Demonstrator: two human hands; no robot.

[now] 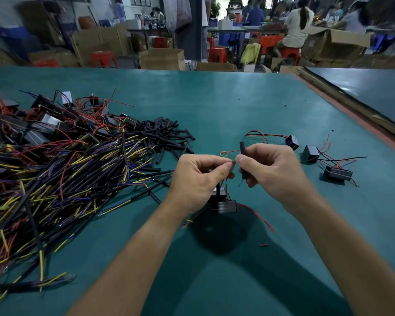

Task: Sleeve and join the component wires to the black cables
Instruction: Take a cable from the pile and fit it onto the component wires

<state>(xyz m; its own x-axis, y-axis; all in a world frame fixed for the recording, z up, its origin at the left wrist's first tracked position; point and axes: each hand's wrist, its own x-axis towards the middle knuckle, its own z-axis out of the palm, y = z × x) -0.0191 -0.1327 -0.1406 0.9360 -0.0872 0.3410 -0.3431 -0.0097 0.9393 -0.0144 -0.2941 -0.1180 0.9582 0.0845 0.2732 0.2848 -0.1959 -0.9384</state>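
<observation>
My left hand (200, 176) pinches a thin wire end between thumb and forefinger, above a small black box component (226, 205) that hangs below it with red wires (258, 216) trailing onto the green table (214, 106). My right hand (268, 166) grips a black sleeve tube (242, 149) held upright, its thumb tip close to the left fingertips. A large heap of black cables (62, 179) with yellow and purple ends lies at the left, with loose black sleeve pieces (167, 135) behind it.
Three black box components with red and black wires (310, 153) lie on the table at the right. More components (43, 119) are piled at the far left. An orange wire loop (224, 153) lies just beyond my hands. People and cardboard boxes fill the background.
</observation>
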